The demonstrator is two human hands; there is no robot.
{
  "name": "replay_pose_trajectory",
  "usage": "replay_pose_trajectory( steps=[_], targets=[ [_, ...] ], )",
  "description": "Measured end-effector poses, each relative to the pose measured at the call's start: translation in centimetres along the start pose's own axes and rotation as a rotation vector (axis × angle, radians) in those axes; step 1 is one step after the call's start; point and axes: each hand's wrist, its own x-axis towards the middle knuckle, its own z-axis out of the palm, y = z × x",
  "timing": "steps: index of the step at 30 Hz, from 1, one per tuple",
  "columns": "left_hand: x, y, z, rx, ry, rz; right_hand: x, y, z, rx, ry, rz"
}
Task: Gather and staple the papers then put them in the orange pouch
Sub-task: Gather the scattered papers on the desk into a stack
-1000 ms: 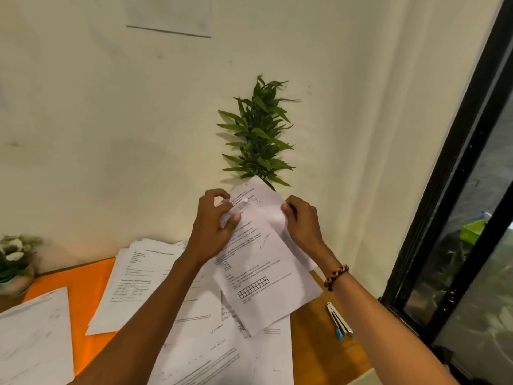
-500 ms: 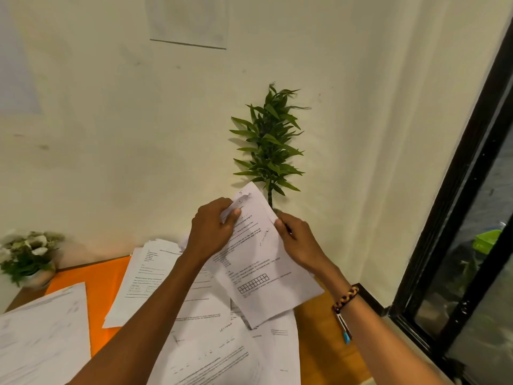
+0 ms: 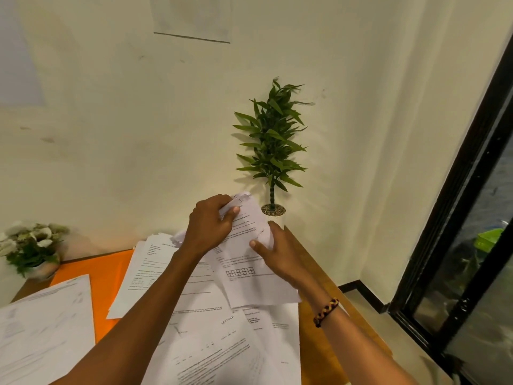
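Both hands [image 3: 213, 226] pinch papers [image 3: 247, 262] — top corner.

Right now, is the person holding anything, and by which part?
Yes: printed sheets. The left hand pinches their top corner; the right hand grips their right edge.

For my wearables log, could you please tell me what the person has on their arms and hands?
Both forearms are bare, no sleeves in view. The right wrist wears a braided bracelet in black, yellow and reddish tones. The left hand and right hand show no rings or gloves.
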Motion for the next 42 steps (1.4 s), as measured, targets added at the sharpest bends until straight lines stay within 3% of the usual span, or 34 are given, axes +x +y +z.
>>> replay_pose_trajectory(
  steps=[2, 7, 12, 17, 24, 30, 35, 39, 42],
  targets=[
    [-0.3, 0.0, 0.0, -0.028, -0.035, 0.030, -0.3, 0.6, 1.0, 0.033, 0.049, 0.051],
    [-0.8, -0.3, 0.0, -0.051, -0.129, 0.064, -1.5, 1.5, 1.5, 0.167, -0.030, 0.009],
    [-1.2, 0.0, -0.3, -0.142, -0.282, 0.109, -1.8, 2.5, 1.0, 0.169, -0.006, 0.024],
    [-1.2, 0.2, 0.3, 0.166, -0.370, 0.258, -2.2, 2.8, 0.8, 0.109, 0.021, -0.022],
    [-0.1, 1.2, -0.4, 0.246, -0.235, 0.277, -2.0, 1.6, 0.3, 0.010, -0.062, -0.057],
    [2.3, 3.4, -3.3, 0.177, -0.063, 0.297, -2.9, -0.9, -1.4, 0.143, -0.092, -0.112],
    [4.2, 3.0, -5.9, 0.111, 0.032, 0.249, -3.8, 1.5, -2.1, 0.261, -0.003, 0.045],
    [4.5, 1.6, -7.0, 0.066, 0.165, 0.172, -5.4, 5.0, -1.2, 0.093, 0.012, 0.122],
    [4.1, 0.5, -7.0, 0.018, 0.129, 0.148, -6.9, 7.7, 0.5, 0.003, -0.033, 0.221]
  ],
)
